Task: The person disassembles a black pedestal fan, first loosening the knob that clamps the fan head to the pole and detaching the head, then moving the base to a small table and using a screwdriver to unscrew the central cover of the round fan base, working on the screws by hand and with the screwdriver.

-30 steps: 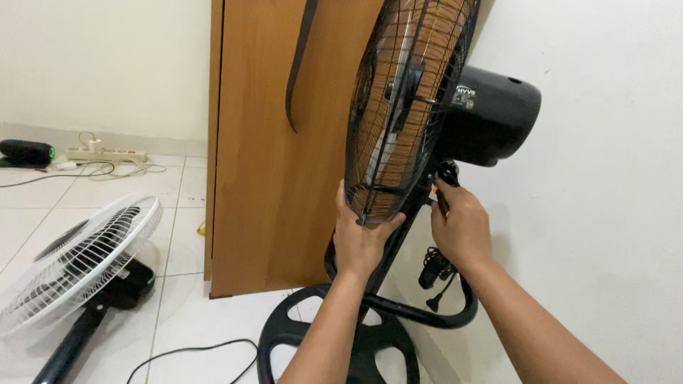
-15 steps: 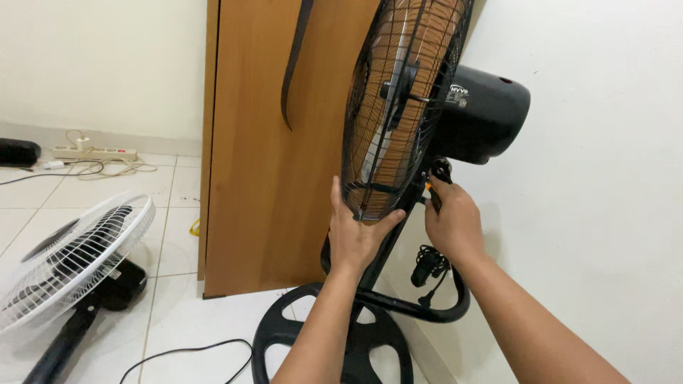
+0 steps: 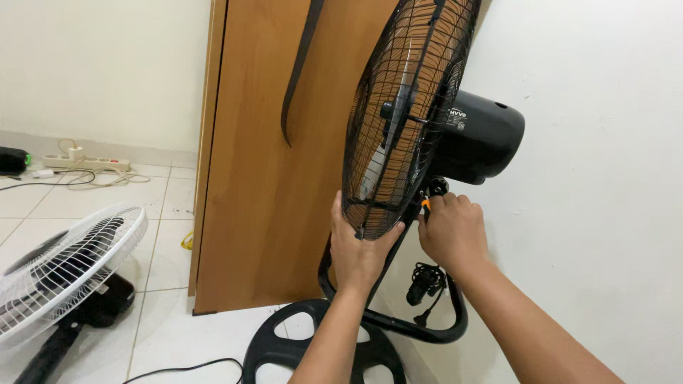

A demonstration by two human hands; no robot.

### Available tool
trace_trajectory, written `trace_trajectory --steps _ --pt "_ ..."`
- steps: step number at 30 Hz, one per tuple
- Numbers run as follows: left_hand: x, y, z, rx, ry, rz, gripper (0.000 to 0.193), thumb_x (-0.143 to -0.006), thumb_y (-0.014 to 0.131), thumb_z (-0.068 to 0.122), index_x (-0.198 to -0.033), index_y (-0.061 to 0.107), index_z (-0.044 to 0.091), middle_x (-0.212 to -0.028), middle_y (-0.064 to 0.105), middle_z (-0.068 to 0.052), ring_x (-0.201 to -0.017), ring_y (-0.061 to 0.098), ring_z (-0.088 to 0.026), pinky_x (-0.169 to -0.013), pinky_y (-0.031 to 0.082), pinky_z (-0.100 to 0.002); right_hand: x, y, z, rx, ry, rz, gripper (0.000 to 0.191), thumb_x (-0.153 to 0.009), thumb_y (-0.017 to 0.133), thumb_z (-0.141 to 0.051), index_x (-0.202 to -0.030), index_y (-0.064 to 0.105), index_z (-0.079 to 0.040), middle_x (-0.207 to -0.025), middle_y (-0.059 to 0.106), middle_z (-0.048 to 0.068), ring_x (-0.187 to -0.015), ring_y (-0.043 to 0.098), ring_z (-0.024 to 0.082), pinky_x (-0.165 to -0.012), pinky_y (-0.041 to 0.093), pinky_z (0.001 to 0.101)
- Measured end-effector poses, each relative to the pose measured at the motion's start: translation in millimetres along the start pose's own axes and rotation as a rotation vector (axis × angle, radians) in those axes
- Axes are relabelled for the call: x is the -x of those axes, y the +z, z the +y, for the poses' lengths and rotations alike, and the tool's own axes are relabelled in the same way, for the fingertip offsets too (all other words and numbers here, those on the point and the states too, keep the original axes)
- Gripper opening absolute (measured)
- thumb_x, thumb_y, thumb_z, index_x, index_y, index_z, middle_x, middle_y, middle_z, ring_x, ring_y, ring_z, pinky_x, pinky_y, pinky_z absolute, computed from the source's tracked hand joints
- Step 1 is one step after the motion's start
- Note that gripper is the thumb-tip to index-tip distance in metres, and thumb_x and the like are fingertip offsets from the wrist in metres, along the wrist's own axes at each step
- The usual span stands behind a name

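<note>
The left hand point(image 3: 359, 252) is now cupping the bottom rim of the black fan's wire guard point(image 3: 402, 121), its grip wrapped on the cage, having slid slightly higher than half a second ago, while the camera has been drifting leftward. The right hand point(image 3: 452, 231) is clenching what is possibly a small orange-handled tool point(image 3: 425, 205) at the neck joint under the black motor housing point(image 3: 484, 142); the view there is too tight to be sure. So the guard is being steadied while the joint is being worked. The fan is standing on its round black base point(image 3: 284, 348) on a white tiled floor point(image 3: 163, 235), beside a wooden panel point(image 3: 263, 178) and a white wall point(image 3: 605, 178); a white fan point(image 3: 64, 270) is lying to the left, a power strip point(image 3: 85, 163) beyond.
</note>
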State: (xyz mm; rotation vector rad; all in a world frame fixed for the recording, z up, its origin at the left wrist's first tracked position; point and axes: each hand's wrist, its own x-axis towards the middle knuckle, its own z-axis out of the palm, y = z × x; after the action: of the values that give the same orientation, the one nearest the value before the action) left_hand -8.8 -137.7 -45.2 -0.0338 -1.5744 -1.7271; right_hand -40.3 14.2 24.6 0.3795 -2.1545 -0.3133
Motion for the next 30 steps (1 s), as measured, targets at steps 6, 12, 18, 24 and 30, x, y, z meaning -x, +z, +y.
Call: trace_trajectory --steps 6,12,18,24,30 --pt "0.5 1.2 -4.8 0.035 0.024 0.016 0.113 -0.064 0.093 0.033 -0.155 0.031 0.005 -0.145 0.051 -0.021 -0.132 0.053 -0.036 -0.108 0.044 -0.045 -16.9 -10.4 -8.7 0.118 0.101 -0.320 0.040 -0.095 0.061 -0.042 -0.088 0.075 -0.005 -0.087 0.075 0.015 -0.087 0.073 0.034 -0.076 0.057 0.0470" --pt "0.9 0.8 -1.6 0.080 0.108 0.051 0.112 -0.065 0.094 0.033 -0.154 0.032 0.003 -0.141 0.054 -0.021 -0.129 0.056 -0.036 -0.107 0.046 -0.044 -26.4 -27.6 -17.6 -0.009 0.361 -0.411 0.050 -0.097 0.055 -0.050 -0.090 0.079 -0.006 -0.091 0.077 0.017 -0.090 0.074 0.039 -0.080 0.058 0.0483" --pt "1.3 -2.0 -1.0 0.083 0.042 0.034 0.111 -0.063 0.094 0.029 -0.154 0.034 0.005 -0.140 0.056 -0.021 -0.128 0.056 -0.036 -0.107 0.045 -0.045 -26.7 -30.0 -17.0 0.114 0.258 -0.463 0.050 -0.096 0.054 -0.051 -0.092 0.080 -0.009 -0.093 0.078 0.016 -0.091 0.076 0.036 -0.082 0.060 0.0468" --pt "0.4 2.8 -8.1 0.089 0.109 0.062 0.111 -0.065 0.094 0.032 -0.153 0.033 0.003 -0.139 0.057 -0.022 -0.127 0.058 -0.036 -0.106 0.046 -0.044 -29.3 -26.2 -19.3 -0.197 0.576 -0.393 0.059 -0.097 0.053 -0.056 -0.093 0.081 -0.005 -0.095 0.076 0.020 -0.096 0.072 0.041 -0.085 0.056 0.0492" --pt "0.4 2.0 -11.9 0.093 0.158 0.037 0.110 -0.070 0.093 0.033 -0.154 0.031 0.000 -0.143 0.053 -0.024 -0.130 0.055 -0.038 -0.107 0.045 -0.046 -33.4 -43.0 -22.0 0.002 0.461 -0.541 0.063 -0.100 0.046 -0.057 -0.093 0.082 -0.006 -0.098 0.079 0.017 -0.099 0.074 0.038 -0.087 0.058 0.0472"
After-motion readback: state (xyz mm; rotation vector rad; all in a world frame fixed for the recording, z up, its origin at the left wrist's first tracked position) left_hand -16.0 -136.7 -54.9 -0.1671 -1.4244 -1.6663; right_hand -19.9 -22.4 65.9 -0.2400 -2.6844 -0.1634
